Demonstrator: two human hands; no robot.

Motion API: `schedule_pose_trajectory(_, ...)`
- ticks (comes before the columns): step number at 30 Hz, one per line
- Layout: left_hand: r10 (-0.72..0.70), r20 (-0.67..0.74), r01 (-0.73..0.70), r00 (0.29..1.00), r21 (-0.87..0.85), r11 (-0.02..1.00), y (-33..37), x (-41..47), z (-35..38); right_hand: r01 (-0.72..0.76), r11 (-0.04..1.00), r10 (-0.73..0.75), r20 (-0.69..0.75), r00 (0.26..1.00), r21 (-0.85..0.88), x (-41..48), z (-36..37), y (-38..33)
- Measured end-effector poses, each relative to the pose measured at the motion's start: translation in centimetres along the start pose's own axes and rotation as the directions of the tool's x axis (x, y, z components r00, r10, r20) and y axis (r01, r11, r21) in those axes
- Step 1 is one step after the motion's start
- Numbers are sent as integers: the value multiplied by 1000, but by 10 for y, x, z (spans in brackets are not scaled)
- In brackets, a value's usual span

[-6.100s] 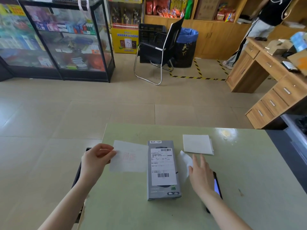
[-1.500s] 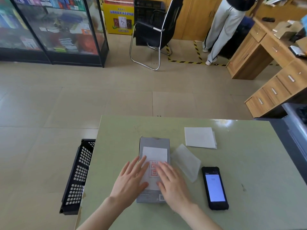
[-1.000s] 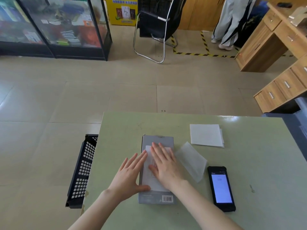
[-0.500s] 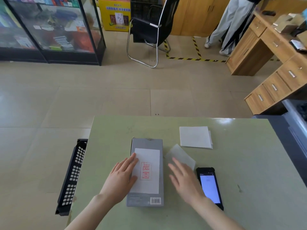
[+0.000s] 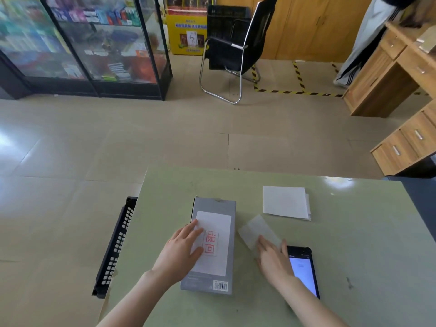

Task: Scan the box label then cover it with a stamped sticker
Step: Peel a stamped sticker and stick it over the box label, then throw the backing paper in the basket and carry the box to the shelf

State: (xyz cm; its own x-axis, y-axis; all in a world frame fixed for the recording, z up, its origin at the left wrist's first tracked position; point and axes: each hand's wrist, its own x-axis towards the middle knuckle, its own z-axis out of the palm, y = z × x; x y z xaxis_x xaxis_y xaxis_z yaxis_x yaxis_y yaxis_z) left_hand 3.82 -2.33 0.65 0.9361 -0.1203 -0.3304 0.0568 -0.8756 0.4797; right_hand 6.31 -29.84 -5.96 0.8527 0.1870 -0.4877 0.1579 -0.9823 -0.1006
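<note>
A grey box (image 5: 228, 210) lies flat on the green table (image 5: 354, 244). A white sticker with a red stamp (image 5: 218, 234) covers its top face, and no printed label shows beneath it. My left hand (image 5: 179, 253) rests flat on the box's left edge, fingertips on the sticker. My right hand (image 5: 273, 260) lies to the right of the box, its fingers on the near end of a translucent backing sheet (image 5: 256, 228). A black handheld scanner with a lit screen (image 5: 304, 270) sits just right of that hand.
A stack of white stickers (image 5: 285, 205) lies at the back right of the table. A black perforated basket (image 5: 115, 246) stands on the floor against the table's left edge. Beyond are a chair (image 5: 233, 48), glass cabinets, wooden desks and a person's legs (image 5: 368, 41).
My right hand has left the sticker and slid right onto the backing sheet. My left hand has stayed at the box's left edge. The sticker now lies flat on the box.
</note>
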Motion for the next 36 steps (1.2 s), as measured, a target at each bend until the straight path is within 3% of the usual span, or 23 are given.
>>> schedule_pose_trajectory(6, 16, -83, -24, 996, -97, 995, 9, -8, -4, 29, 999, -29, -8, 1000, 15, -23, -2, -2)
schedule_pose_trajectory(14, 0, -177, -30, 984, -167, 986, 8, -27, -3, -19, 988, 62, -280, 958, 153, -51, 25, -14)
schedule_pose_trajectory(17, -3, -189, -34, 982, -188, 982, 5, -34, -3, -98, 980, 134, -207, 969, 174, -47, 19, -12)
schedule_pose_trajectory(19, -12, -190, -30, 982, -216, 976, 4, -38, -5, -170, 927, 248, -207, 946, 333, -44, 9, -11)
schedule_pose_trajectory(22, -37, -174, -14, 984, -286, 958, 7, -40, -8, -159, 677, 387, -164, 907, 718, -44, -17, -19)
schedule_pose_trajectory(24, -77, -170, 6, 982, -382, 924, 16, -39, -12, -93, 474, 372, -104, 922, 876, -50, -46, -31)
schedule_pose_trajectory(26, -127, -142, 33, 982, -530, 847, 28, -36, -18, -7, 240, 267, -59, 962, 971, -59, -75, -46)
schedule_pose_trajectory(29, -121, 28, 101, 992, -749, 654, 48, -34, -32, 33, -164, 10, -32, 999, 986, -73, -107, -67)
schedule_pose_trajectory(32, -68, 79, 103, 995, -855, 508, 61, -34, -44, -24, -301, -168, -28, 985, 953, -85, -127, -85)
schedule_pose_trajectory(36, -130, -37, 20, 991, -913, 407, 59, -36, -61, -37, -353, -127, -8, 992, 935, -93, -136, -96)
